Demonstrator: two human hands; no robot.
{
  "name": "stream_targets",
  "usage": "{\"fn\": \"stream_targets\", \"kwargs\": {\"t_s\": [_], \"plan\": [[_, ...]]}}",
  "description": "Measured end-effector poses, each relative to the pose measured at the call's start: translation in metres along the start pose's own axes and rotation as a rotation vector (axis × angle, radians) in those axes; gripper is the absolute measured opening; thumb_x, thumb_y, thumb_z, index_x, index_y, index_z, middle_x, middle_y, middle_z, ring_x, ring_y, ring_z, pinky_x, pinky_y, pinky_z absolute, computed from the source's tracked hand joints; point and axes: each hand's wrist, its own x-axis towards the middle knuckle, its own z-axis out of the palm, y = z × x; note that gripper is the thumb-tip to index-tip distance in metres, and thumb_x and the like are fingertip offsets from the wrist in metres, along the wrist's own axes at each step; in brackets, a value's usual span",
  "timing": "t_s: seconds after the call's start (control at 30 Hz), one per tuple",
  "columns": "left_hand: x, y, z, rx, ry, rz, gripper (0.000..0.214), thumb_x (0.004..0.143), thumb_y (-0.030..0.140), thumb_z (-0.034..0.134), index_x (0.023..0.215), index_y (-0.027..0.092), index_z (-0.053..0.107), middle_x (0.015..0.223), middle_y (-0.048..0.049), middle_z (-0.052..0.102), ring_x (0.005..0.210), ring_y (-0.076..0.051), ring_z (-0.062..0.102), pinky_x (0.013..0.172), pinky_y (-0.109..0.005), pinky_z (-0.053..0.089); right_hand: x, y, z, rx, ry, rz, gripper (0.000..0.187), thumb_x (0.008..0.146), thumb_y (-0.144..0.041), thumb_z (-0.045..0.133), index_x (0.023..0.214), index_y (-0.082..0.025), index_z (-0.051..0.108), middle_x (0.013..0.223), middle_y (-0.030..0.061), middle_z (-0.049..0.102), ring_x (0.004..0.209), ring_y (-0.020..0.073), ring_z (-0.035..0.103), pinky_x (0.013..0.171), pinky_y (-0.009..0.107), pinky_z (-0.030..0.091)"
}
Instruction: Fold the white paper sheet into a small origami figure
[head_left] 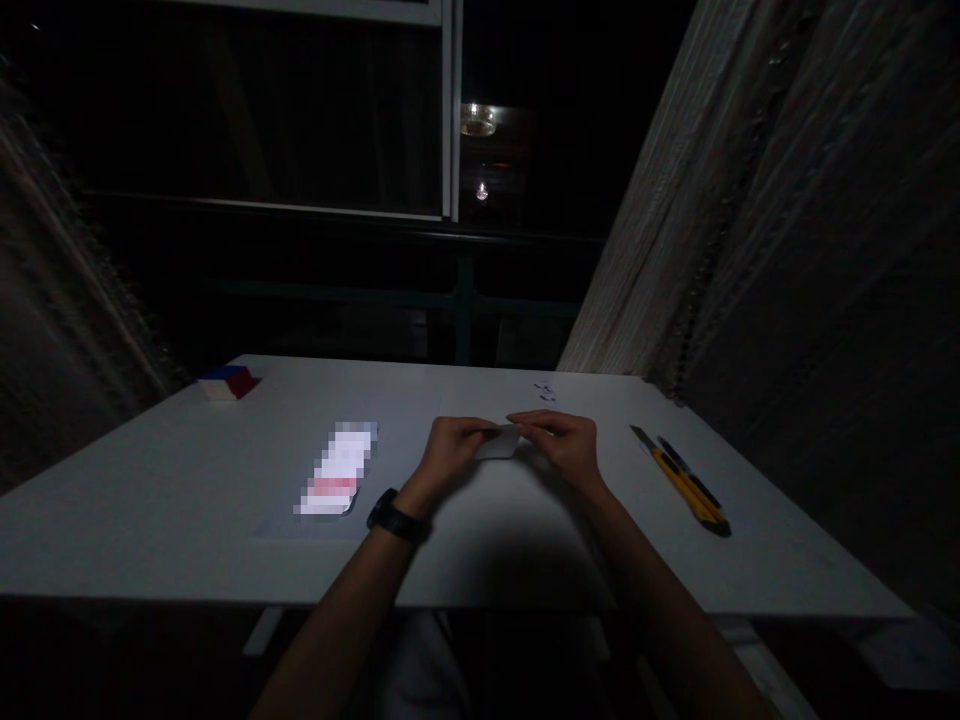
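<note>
A small piece of white paper (pixel 498 444) is held up between my two hands, above the middle of the white table. My left hand (pixel 454 446), with a dark band on its wrist, pinches the paper's left side. The fingertips of my right hand (pixel 562 440) are closed on its upper right edge. To the right lie a yellow utility knife (pixel 686 487) with its blade out and a dark pen (pixel 684 466) beside it. Dim light hides the finer detail of the fingers.
A lit phone (pixel 339 470) with a blurred screen lies on the left over a pale sheet (pixel 274 527). A block with blue, red and white sides (pixel 227 382) stands at the far left corner. Small dark-marked pieces (pixel 546 393) lie near the back edge. Curtains (pixel 637 200) hang beyond.
</note>
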Motion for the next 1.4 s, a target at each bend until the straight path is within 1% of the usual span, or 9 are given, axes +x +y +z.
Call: {"fn": "stream_targets", "kwargs": {"t_s": [0.13,0.27,0.37,0.47,0.63,0.8,0.93,1.2,1.4], "plan": [[-0.001,0.004,0.001,-0.019,-0.011,-0.020,0.020,0.072,0.025,0.056,0.080,0.017,0.072,0.079,-0.0038,0.070,0.075,-0.018,0.063,0.071,-0.025,0.046,-0.001,0.002,0.001,0.040,0.002,0.001,0.008,0.067,-0.027,0.068,0.064,-0.020,0.070,0.074,0.0055,0.071,0.073,0.0207,0.066,0.072,0.032,0.050],[0.000,0.006,0.001,-0.045,-0.038,-0.142,0.025,0.067,0.036,0.063,0.066,0.012,0.069,0.057,-0.0005,0.061,0.055,-0.013,0.054,0.052,-0.022,0.038,0.004,0.011,-0.001,0.069,0.063,0.107,0.019,0.065,-0.037,0.069,0.065,-0.018,0.069,0.070,0.0050,0.070,0.068,0.0201,0.064,0.066,0.030,0.049],[0.001,0.006,0.000,-0.106,-0.040,-0.249,0.033,0.061,0.043,0.068,0.057,0.010,0.062,0.049,0.0020,0.051,0.048,-0.009,0.044,0.046,-0.021,0.030,0.007,0.019,-0.003,0.089,-0.028,0.225,0.030,0.067,-0.046,0.064,0.068,-0.016,0.068,0.066,0.0035,0.067,0.062,0.0177,0.061,0.058,0.027,0.046],[0.002,0.007,-0.002,-0.189,-0.038,-0.327,0.039,0.057,0.046,0.069,0.050,0.012,0.052,0.047,0.0039,0.043,0.044,-0.007,0.037,0.044,-0.020,0.026,0.004,0.024,-0.001,0.008,-0.138,0.294,0.038,0.068,-0.050,0.062,0.053,-0.015,0.063,0.049,0.0015,0.058,0.048,0.0134,0.052,0.047,0.024,0.039],[0.001,0.005,-0.001,-0.219,0.002,-0.394,0.047,0.053,0.048,0.071,0.044,0.016,0.037,0.043,0.0067,0.032,0.042,-0.005,0.028,0.041,-0.020,0.020,-0.001,0.028,0.007,-0.071,-0.138,0.322,0.042,0.069,-0.050,0.061,0.045,-0.016,0.057,0.043,0.0011,0.054,0.043,0.0115,0.048,0.045,0.024,0.036],[0.001,0.003,0.000,-0.210,-0.014,-0.396,0.048,0.053,0.049,0.071,0.046,0.017,0.036,0.045,0.0072,0.030,0.042,-0.004,0.025,0.042,-0.020,0.018,-0.003,0.034,0.010,-0.007,-0.152,0.370,0.038,0.067,-0.050,0.062,0.051,-0.016,0.056,0.046,0.0000,0.054,0.044,0.0117,0.048,0.045,0.023,0.036],[0.001,0.002,0.000,-0.173,-0.003,-0.393,0.050,0.053,0.048,0.070,0.044,0.018,0.032,0.044,0.0077,0.026,0.042,-0.004,0.021,0.041,-0.021,0.014,-0.004,0.037,0.011,-0.106,-0.112,0.315,0.038,0.068,-0.048,0.061,0.049,-0.016,0.053,0.046,-0.0006,0.052,0.044,0.0111,0.047,0.046,0.023,0.035],[0.003,0.000,0.000,-0.127,0.062,-0.389,0.048,0.055,0.046,0.070,0.043,0.018,0.033,0.043,0.0076,0.025,0.041,-0.004,0.022,0.041,-0.022,0.014,-0.007,0.039,0.014,-0.206,-0.159,0.330,0.042,0.071,-0.050,0.057,0.046,-0.016,0.052,0.044,-0.0008,0.052,0.043,0.0110,0.046,0.046,0.023,0.033],[0.002,0.003,0.000,-0.156,0.074,-0.391,0.048,0.055,0.046,0.070,0.042,0.018,0.032,0.042,0.0076,0.026,0.041,-0.004,0.022,0.042,-0.022,0.015,-0.009,0.040,0.015,-0.134,-0.171,0.365,0.042,0.069,-0.052,0.057,0.050,-0.016,0.055,0.047,0.0003,0.055,0.045,0.0116,0.048,0.047,0.023,0.035]]}}
